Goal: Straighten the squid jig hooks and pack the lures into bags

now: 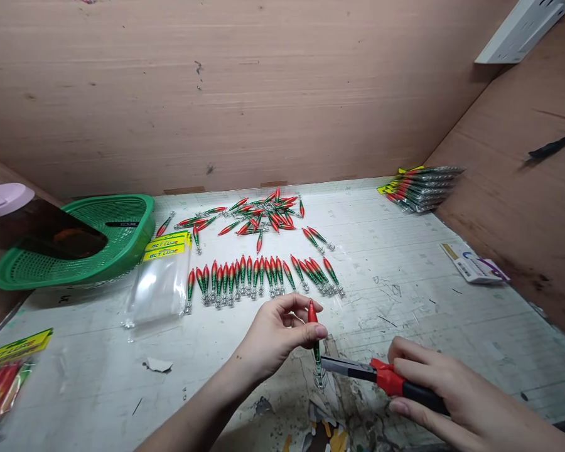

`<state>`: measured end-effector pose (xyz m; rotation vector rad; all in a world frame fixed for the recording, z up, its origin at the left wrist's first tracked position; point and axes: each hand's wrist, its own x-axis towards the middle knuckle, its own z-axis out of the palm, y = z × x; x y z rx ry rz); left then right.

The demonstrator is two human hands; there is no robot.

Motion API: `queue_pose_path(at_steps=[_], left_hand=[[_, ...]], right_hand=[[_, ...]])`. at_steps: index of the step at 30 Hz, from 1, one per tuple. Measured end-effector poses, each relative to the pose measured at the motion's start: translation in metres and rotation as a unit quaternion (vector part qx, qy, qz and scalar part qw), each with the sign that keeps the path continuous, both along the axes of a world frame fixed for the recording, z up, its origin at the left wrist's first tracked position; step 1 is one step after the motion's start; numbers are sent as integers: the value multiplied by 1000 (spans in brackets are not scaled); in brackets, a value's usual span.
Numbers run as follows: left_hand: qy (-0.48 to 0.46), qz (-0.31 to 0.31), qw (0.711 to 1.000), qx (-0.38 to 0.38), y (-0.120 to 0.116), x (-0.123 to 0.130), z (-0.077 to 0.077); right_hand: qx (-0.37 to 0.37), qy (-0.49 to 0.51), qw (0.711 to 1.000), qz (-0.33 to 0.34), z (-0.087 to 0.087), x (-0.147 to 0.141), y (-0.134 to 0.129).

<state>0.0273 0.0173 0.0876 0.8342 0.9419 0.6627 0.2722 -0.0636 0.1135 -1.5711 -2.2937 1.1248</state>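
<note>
Between thumb and fingers, my left hand (282, 329) pinches a red and green lure (312, 314), which hangs upright with its metal hooks at the bottom. My right hand (433, 389) is wrapped round cutting pliers (388, 376) with red and black handles. The pliers' jaws point left, close beside the lower part of the lure; whether they touch it is hard to tell. Behind my left hand, a row of similar lures (238, 276) lies on the white work surface (376, 270). Farther back is a loose pile of lures (263, 216).
A green basket (75, 273) holds a dark bottle with a pink lid (70, 232). Beside it lie clear bags with yellow tops (160, 282). Packed lures sit at front left (2, 383) and back right (419, 188). A small box (473, 263) lies at right.
</note>
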Motion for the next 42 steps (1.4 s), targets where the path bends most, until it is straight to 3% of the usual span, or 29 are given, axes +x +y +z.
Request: queue_pose_path(at_steps=[8, 16, 31, 42], left_hand=[[9, -5, 1000, -6, 2, 0, -1], [6, -7, 1000, -3, 2, 1, -3], [17, -14, 1000, -11, 2, 2, -3], [2, -15, 999, -43, 8, -1, -1]], right_hand=[[24, 0, 1000, 3, -3, 3, -3], [-23, 10, 1000, -1, -2, 0, -1], [-16, 8, 1000, 14, -3, -2, -1], [39, 48, 998, 11, -11, -2, 2]])
